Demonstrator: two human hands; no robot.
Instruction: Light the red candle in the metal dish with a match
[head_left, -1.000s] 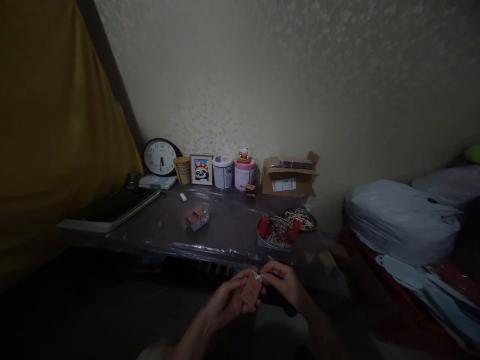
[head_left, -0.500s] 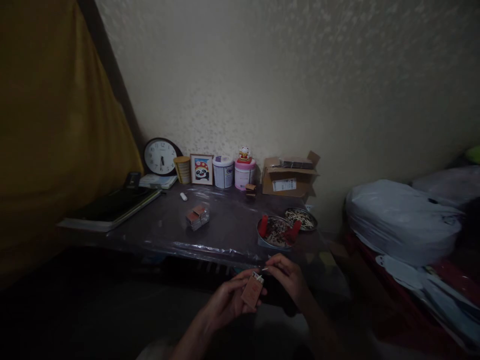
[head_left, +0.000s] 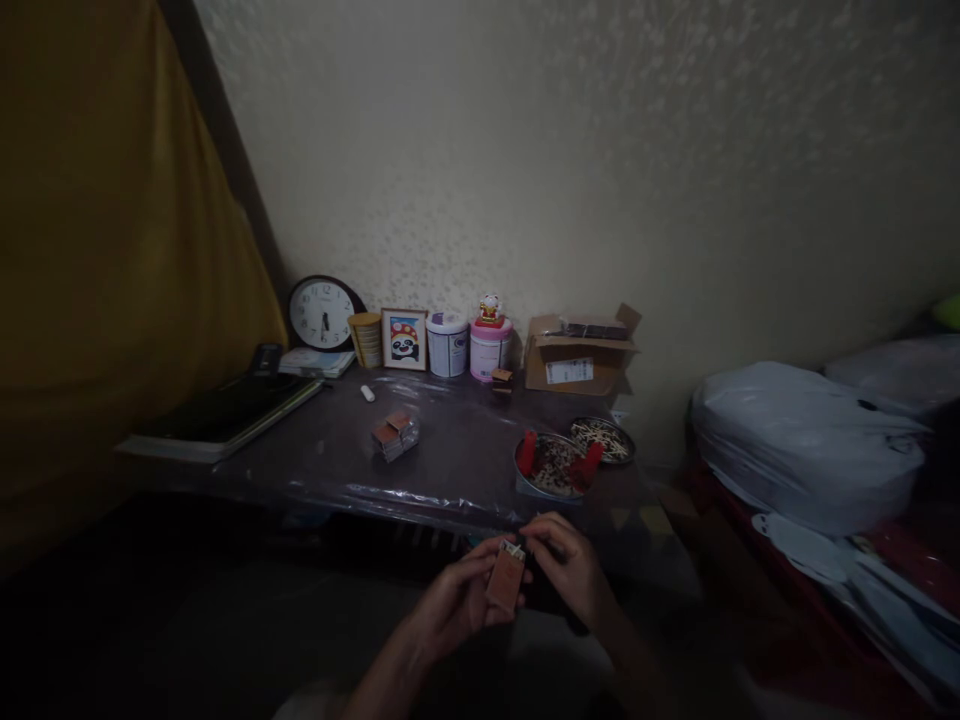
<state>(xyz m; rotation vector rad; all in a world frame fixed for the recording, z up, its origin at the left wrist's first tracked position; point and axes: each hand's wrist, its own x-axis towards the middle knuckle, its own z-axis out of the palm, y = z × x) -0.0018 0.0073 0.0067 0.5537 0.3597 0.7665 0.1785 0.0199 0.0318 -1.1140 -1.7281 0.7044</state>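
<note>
My left hand (head_left: 465,590) is closed around a reddish-brown matchbox (head_left: 505,582), tilted with its open end up. Pale matchsticks (head_left: 514,550) show at that end. My right hand (head_left: 566,562) is closed in a pinch right beside the box's open end, at a matchstick; the dim light blurs its fingertips. On the table past my hands stands a round tin (head_left: 551,468) of loose matches, with red pieces at its left and right sides. Behind it sits a second round dish (head_left: 602,440) of pale matches. A plastic-wrapped pack of matchboxes (head_left: 395,436) lies left of the tin.
The dark table (head_left: 450,430) has a plastic cover. Along the wall stand a clock (head_left: 324,310), a panda picture (head_left: 404,340), two tubs (head_left: 448,346), a figurine (head_left: 490,310) and an opened carton (head_left: 574,360). A large pale bag (head_left: 806,440) lies at the right.
My right hand has moved left to the matchbox's open end with its matchstick, which stood out from the fingers before. My left hand still holds the box, barely moved.
</note>
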